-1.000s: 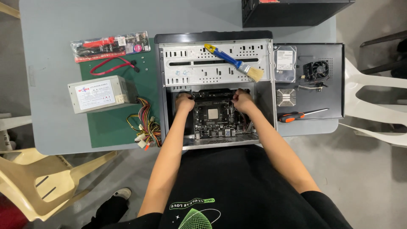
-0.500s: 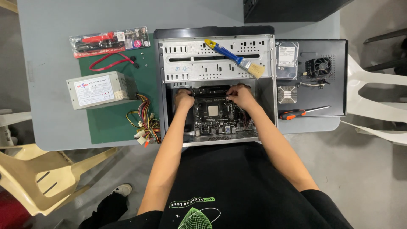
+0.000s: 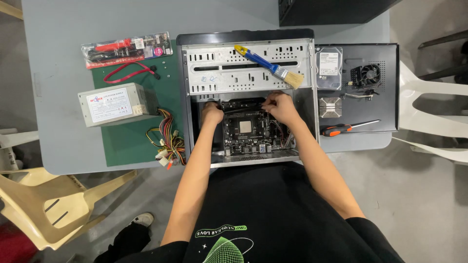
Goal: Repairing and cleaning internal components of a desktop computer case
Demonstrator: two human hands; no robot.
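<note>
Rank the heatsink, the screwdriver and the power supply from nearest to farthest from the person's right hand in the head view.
From the right hand:
1. Heatsink, just right of it on the side panel.
2. Screwdriver, lower right on that panel.
3. Power supply, far left on the green mat.

A computer repair workshop. An open computer case (image 3: 246,73) lies on a grey worktop (image 3: 73,53) over a bare concrete floor. Left of the case sit a green work mat (image 3: 131,141) and a loose power supply (image 3: 114,103); right of it, a hard drive (image 3: 328,67), cooling fan (image 3: 369,74) and screwdriver (image 3: 347,128). Plastic chairs (image 3: 48,204) stand around.
</note>
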